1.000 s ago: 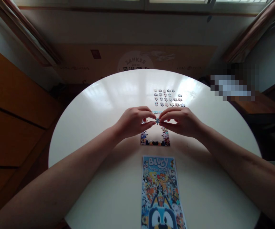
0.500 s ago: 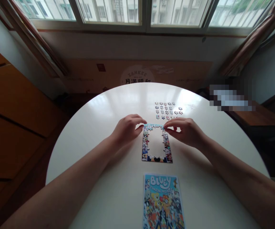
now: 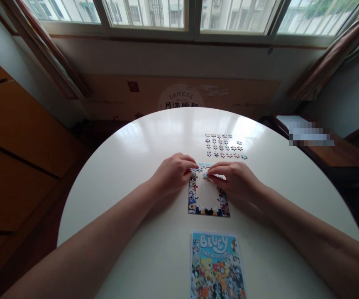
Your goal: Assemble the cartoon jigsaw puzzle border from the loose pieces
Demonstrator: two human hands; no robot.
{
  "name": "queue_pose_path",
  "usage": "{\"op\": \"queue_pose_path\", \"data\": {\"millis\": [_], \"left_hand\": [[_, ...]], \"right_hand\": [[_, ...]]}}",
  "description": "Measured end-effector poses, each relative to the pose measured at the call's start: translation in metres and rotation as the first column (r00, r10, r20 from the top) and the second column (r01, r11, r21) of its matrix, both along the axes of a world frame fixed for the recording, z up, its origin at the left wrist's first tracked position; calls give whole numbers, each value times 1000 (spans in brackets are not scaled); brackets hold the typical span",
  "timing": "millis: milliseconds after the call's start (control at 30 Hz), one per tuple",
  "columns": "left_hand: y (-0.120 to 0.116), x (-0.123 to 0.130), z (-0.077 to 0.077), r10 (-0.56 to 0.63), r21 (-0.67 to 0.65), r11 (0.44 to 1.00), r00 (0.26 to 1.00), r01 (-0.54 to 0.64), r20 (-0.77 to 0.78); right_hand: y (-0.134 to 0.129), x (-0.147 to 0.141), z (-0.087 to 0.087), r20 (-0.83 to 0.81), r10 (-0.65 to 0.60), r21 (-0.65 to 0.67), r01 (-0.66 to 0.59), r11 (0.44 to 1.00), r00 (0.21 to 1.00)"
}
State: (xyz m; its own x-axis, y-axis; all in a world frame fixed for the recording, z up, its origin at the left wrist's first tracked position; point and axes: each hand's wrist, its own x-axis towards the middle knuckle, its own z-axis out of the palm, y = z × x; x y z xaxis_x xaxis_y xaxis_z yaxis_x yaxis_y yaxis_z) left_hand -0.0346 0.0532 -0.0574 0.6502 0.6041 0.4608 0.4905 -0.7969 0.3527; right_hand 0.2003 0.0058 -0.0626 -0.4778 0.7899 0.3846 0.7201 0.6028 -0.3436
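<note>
One likely light, stiff jigsaw piece [image 3: 205, 175]: our right hand [image 3: 238, 177] pinches its edge; our left hand [image 3: 173, 171], grip unclear, is at the puzzle border's [image 3: 192, 203] eleven o'clock.

Right hand [image 3: 233, 179] holds a piece [image 3: 206, 175]; left hand [image 3: 176, 171] beside.

Homelike room, pink curtains [image 3: 331, 54] beside wide barred windows [image 3: 148, 16], orange wooden cabinet [image 3: 20, 158], round white worktop [image 3: 129, 166], building fronts visible outside.

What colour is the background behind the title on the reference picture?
Light blue, behind white title lettering on the reference picture; it shows best in the head view.
</note>
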Motion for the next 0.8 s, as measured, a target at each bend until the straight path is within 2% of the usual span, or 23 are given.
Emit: {"op": "queue_pose_path", "data": {"millis": [800], "left_hand": [[1,1,-2,6,-3,1000,1000,-6,0]], "right_hand": [[0,-4,0,57,-42,11,42,999,997]]}}
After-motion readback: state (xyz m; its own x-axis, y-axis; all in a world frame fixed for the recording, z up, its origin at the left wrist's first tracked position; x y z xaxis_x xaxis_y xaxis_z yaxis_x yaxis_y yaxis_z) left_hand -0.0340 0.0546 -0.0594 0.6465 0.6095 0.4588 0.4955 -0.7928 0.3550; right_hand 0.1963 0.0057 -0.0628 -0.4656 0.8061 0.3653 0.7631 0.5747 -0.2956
